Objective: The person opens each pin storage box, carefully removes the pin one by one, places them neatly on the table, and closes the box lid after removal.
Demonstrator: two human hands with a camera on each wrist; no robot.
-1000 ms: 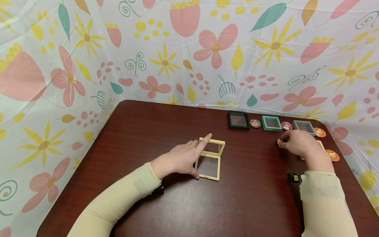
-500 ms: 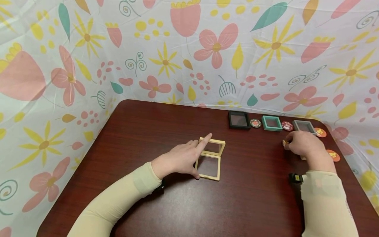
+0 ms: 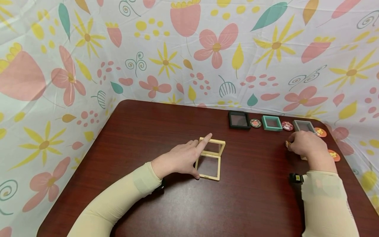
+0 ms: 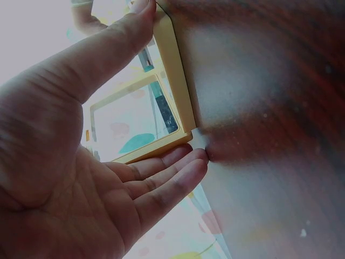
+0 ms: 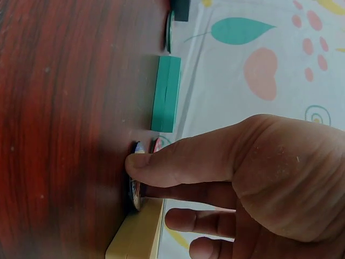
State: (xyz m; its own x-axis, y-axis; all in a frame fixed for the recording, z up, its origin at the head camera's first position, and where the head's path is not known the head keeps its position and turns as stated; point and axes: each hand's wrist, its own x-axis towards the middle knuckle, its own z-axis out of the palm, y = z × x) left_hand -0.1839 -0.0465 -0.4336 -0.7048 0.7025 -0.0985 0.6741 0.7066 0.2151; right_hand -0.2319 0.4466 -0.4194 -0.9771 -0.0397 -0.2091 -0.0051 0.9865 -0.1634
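Observation:
A pale yellow display frame (image 3: 219, 168) lies unfolded on the table, its lid half tilted up at the back. My left hand (image 3: 180, 158) rests along its left side with fingers extended, thumb at the near corner and index finger across the raised lid (image 4: 135, 116). At the right, my right hand (image 3: 308, 143) pinches a small round picture disc (image 3: 287, 144); in the right wrist view the disc (image 5: 135, 197) shows edge-on under the thumb, low over the table. Another yellow frame (image 5: 137, 237) is just beyond the disc, mostly hidden by the right hand in the head view.
Along the back edge stand a black frame (image 3: 239, 127), a teal frame (image 3: 271, 129) and a grey frame (image 3: 305, 122). Between and beside them lie a dark disc (image 3: 255, 123), a red disc (image 3: 287, 125) and orange discs (image 3: 334, 155). A floral cloth (image 3: 183, 89) hangs behind the table.
My right hand has shifted a little to the right with the disc between its fingers, covering more of the second yellow frame. The left hand and the unfolded frame have not moved.

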